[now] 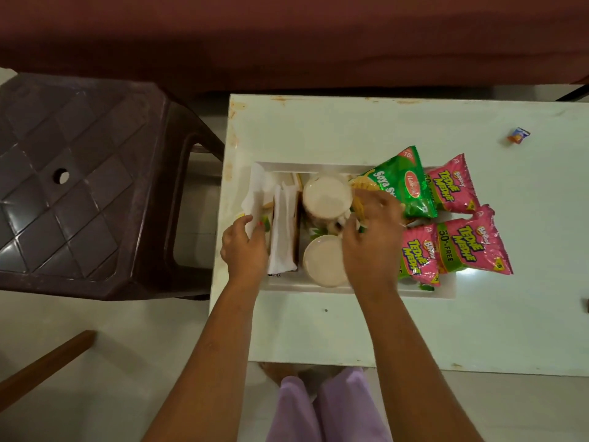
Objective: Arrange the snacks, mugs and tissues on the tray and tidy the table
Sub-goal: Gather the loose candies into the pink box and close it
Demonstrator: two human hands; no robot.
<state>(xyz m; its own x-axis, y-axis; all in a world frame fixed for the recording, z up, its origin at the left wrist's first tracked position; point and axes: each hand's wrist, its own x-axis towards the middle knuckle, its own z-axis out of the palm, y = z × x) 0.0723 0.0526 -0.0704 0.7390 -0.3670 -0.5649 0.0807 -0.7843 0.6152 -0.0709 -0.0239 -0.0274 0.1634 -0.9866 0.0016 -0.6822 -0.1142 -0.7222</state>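
A white tray (318,167) lies on the pale table (318,330). Inside it stand two white mugs, the far mug (326,196) and the near mug (323,260), with folded white tissues (283,231) to their left. At the tray's right end lie a green snack packet (404,186) and three pink snack packets (452,186) (471,240) (417,256). My left hand (243,247) grips the tissues at the tray's left end. My right hand (371,240) reaches between the mugs and the packets, its fingers curled at the far mug's handle; what it holds is hidden.
A small orange and blue wrapper (518,135) lies at the table's far right. A dark brown plastic stool (83,186) stands left of the table. A maroon sofa (287,36) runs along the far side. A wooden stick (47,365) lies on the floor at the lower left.
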